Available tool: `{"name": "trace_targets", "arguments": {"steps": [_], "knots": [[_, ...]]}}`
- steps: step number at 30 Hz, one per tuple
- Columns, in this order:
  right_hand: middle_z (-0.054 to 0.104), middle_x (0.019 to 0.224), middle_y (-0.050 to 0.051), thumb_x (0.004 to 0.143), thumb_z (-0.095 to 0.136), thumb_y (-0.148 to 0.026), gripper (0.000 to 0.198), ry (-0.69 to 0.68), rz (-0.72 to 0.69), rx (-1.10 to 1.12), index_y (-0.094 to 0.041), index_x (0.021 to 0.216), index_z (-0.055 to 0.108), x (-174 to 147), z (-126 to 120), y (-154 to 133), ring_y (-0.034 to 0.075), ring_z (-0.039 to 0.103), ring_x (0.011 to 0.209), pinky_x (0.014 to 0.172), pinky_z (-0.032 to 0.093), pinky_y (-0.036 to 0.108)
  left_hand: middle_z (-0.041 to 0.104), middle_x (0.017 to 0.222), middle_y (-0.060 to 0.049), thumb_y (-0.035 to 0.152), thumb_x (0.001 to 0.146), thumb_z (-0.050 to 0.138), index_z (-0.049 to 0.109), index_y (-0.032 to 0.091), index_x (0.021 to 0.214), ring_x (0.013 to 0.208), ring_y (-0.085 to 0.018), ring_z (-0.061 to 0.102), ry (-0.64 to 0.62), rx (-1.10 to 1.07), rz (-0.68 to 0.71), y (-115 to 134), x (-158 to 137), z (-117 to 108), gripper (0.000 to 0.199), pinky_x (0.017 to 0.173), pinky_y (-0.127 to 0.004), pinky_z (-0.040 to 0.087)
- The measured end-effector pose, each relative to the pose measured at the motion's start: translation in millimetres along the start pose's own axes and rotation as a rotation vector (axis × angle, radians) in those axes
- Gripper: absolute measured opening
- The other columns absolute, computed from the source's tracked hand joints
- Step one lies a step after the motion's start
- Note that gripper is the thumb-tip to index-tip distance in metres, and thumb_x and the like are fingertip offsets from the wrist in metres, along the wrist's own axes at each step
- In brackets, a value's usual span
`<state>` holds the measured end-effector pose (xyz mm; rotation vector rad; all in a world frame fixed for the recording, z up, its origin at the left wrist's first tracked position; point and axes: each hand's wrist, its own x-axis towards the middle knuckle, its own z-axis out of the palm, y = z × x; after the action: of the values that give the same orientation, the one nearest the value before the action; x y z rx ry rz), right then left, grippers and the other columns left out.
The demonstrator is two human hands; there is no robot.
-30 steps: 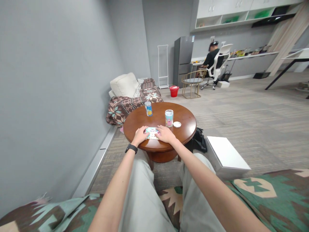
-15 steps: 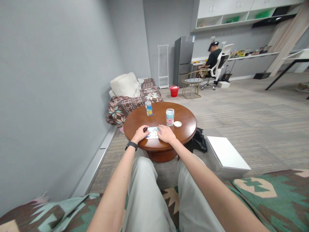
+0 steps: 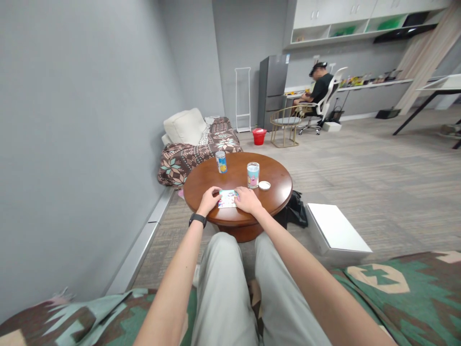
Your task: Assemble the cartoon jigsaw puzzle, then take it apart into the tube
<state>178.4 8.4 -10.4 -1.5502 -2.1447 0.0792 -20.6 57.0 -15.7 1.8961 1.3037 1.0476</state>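
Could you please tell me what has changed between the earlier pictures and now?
The person's knees moved inward, closer together. The left hand covers a little less of the printed card; the right hand still touches its right side. The blue container, jar and round lid stayed on the table.

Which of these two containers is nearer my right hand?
The pink-and-blue container, just beyond your right hand; the silver-topped container stands farther back, to the left.

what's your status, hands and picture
Left hand at left edge of picture. Right hand over its right edge. Picture flat on table. Open jar beyond right hand, clear of picture.
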Motion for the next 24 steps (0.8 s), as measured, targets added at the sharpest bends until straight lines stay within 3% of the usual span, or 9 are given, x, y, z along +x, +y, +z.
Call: {"name": "trace_targets", "arguments": {"steps": [8,17,24], "knots": [[0.067,0.119,0.014,0.087,0.051,-0.022,0.03,0.02,-0.003,-0.022,-0.013,0.112,0.064,-4,-3,-2,0.026,0.058,0.114,0.095,0.041,0.035,0.072,0.09,-0.006,0.01,0.072,0.061,0.064,0.016,0.091,0.08,-0.016,0.066,0.018,-0.026,-0.015,4,-3,-1,0.02,0.082,-0.032,0.055],[0.071,0.103,0.013,0.079,0.051,-0.012,0.025,0.028,0.053,-0.08,-0.014,0.098,0.067,-6,-9,-6,0.027,0.062,0.101,0.086,0.038,0.035,0.07,0.083,-0.004,0.023,0.078,0.062,0.064,0.018,0.078,0.079,-0.018,0.064,0.02,-0.022,0.008,2,-2,-1,0.006,0.082,-0.032,0.052],[0.069,0.105,0.013,0.08,0.049,-0.009,0.027,-0.004,0.049,-0.103,-0.012,0.102,0.065,-5,-7,-5,0.025,0.06,0.102,0.086,0.037,0.034,0.068,0.084,-0.004,0.022,0.08,0.063,0.062,0.017,0.085,0.077,-0.016,0.063,0.092,-0.112,0.009,-10,4,1,0.008,0.078,-0.03,0.051]]}}
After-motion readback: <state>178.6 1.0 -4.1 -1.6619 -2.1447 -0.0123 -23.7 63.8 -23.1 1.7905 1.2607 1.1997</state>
